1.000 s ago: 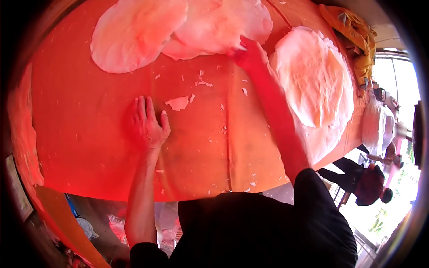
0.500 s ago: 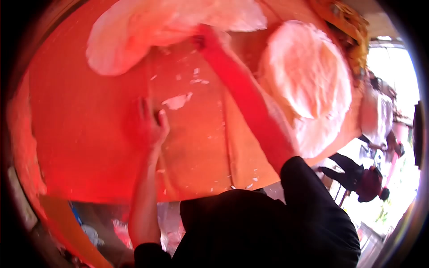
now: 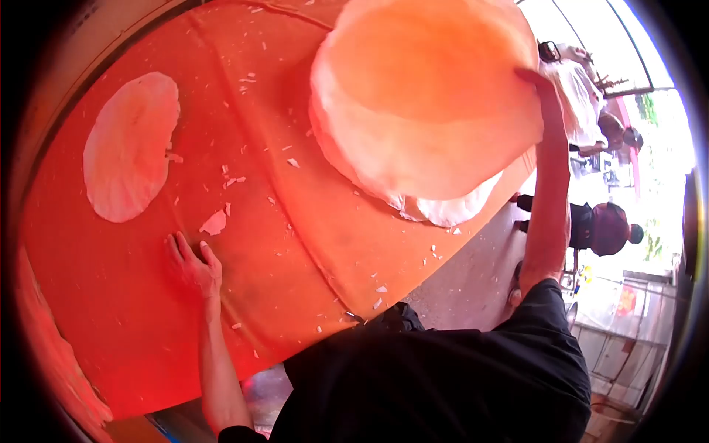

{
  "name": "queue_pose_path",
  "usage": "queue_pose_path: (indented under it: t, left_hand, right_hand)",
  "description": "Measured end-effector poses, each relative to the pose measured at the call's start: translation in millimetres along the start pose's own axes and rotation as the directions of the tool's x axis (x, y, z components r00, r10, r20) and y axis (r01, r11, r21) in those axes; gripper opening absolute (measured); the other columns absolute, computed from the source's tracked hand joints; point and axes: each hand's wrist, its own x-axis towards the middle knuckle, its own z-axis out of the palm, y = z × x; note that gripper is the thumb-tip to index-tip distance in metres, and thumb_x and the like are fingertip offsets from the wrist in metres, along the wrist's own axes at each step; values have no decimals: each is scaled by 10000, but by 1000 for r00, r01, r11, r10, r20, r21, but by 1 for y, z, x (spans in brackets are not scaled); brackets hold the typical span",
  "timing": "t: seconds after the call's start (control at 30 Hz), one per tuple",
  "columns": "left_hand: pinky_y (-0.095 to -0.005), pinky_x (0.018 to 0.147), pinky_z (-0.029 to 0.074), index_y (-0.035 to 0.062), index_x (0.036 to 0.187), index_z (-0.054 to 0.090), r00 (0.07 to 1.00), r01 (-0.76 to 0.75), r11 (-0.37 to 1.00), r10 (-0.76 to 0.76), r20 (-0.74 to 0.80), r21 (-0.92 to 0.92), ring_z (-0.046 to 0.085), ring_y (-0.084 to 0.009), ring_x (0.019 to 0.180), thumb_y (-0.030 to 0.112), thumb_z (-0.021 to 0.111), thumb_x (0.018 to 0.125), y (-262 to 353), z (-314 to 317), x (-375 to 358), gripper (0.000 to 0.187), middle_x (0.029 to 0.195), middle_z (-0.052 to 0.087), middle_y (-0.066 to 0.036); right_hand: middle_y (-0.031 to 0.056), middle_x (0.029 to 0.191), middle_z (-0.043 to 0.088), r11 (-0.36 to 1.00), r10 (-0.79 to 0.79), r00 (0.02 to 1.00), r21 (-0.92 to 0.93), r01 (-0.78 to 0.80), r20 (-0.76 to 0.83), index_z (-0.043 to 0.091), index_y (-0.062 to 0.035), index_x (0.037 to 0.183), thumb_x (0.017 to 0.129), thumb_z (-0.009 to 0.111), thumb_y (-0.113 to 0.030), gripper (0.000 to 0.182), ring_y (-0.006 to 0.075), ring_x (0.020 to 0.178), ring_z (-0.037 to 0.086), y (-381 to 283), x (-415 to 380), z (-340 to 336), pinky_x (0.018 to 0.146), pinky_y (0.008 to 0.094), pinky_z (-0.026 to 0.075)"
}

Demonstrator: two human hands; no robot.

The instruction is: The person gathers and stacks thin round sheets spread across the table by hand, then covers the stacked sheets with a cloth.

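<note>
A large, thin round sheet [image 3: 436, 81] lies over a whitish stack [image 3: 450, 210] at the upper right of the orange-red covered table [image 3: 251, 280]. My right hand [image 3: 533, 77] is at the sheet's right edge, its fingers closed on that edge. My left hand [image 3: 196, 267] rests low over the table with fingers apart, holding nothing, just below a small torn scrap [image 3: 214, 222]. Farther up on the left lies a smaller pale oval sheet [image 3: 133, 148].
Small pale flakes are scattered over the table, whose cover has long creases. Beyond the right edge are a person in dark red [image 3: 609, 229] and another person beside a white bundle [image 3: 580, 96]. A metal grating [image 3: 620, 325] stands at the lower right.
The view has turned toward the right. My right hand has moved from the far sheet to the right side, where a large sheet now covers the stack. My left hand remains spread near the scrap.
</note>
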Motion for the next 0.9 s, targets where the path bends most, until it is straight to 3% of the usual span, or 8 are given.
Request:
queue_pose_path:
  t: [0.1, 0.17, 0.2, 0.27, 0.4, 0.57, 0.8, 0.9]
  left_hand:
    - [-501, 1013, 421, -53, 1263, 570, 998, -52, 998, 53, -32, 47, 499, -407, 1241, 270, 605, 894, 3, -3, 5, 492, 1338, 537, -242]
    - [-502, 988, 433, -39, 1218, 595, 999, -32, 999, 32, 28, 8, 524, -396, 1195, 269, 616, 890, 2, -6, 13, 451, 1279, 566, -235]
    - [-502, 975, 439, -32, 1196, 608, 998, -11, 1000, 11, 57, -3, 537, -391, 1171, 269, 622, 888, -2, -6, 15, 431, 1249, 581, -232]
    - [-484, 844, 496, 6, 1121, 628, 998, 53, 947, -41, 45, -317, 584, -405, 1028, 238, 683, 862, -16, 0, 38, 352, 1088, 609, -218]
    - [-485, 894, 475, 29, 1252, 553, 987, -109, 981, 87, -133, -163, 550, -398, 1100, 198, 735, 815, -44, 4, 107, 503, 1153, 579, -207]
    - [-464, 930, 455, 52, 1209, 563, 988, -143, 974, 151, 31, -174, 546, -369, 1114, 203, 725, 820, -89, 37, 145, 447, 1170, 582, -150]
    - [-469, 818, 497, 34, 1063, 600, 939, -291, 953, 302, 167, -83, 601, -361, 979, 156, 565, 936, -97, 36, 166, 180, 1054, 614, -186]
    - [-457, 710, 483, 17, 964, 590, 913, -401, 910, 387, -129, -108, 628, -360, 857, 159, 512, 973, -137, 78, 195, 163, 866, 608, -196]
  right_hand:
    - [45, 845, 645, 907, -1, 962, -405, -113, -272, 725, -59, 978, 797, 738, -325, 323, 141, 798, 608, 68, -24, -92, 738, 272, 485]
    - [74, 825, 639, 641, 174, 895, -643, -419, -410, 710, -37, 1052, 807, 749, -460, 491, 167, 714, 594, 113, -46, -135, 641, 325, 486]
    - [89, 816, 641, 651, -69, 854, -672, -354, -516, 663, -21, 1141, 802, 754, -478, 577, 172, 707, 599, 132, -73, -126, 652, 315, 494]
    - [168, 992, 695, 653, -125, 867, -698, -294, -483, 609, -31, 1234, 813, 743, -492, 639, 278, 894, 659, 163, -127, -104, 802, 387, 522]
    - [178, 1063, 682, 425, -452, 890, -890, 165, -52, 627, -16, 1162, 890, 685, -416, 487, 346, 962, 661, 218, -234, -12, 846, 437, 513]
    - [305, 1449, 404, 307, -325, 943, -934, 181, 76, 463, 25, 1392, 895, 623, -291, 610, 469, 1369, 342, 268, -297, 46, 1145, 516, 268]
    - [303, 1421, 438, 271, -355, 931, -945, 185, 81, 482, 38, 1370, 883, 599, -252, 578, 458, 1347, 380, 267, -295, 51, 1134, 529, 272]
    - [308, 1373, 469, 328, -334, 941, -931, 163, 47, 518, 45, 1324, 851, 629, -241, 563, 475, 1307, 407, 260, -297, 53, 1125, 535, 282]
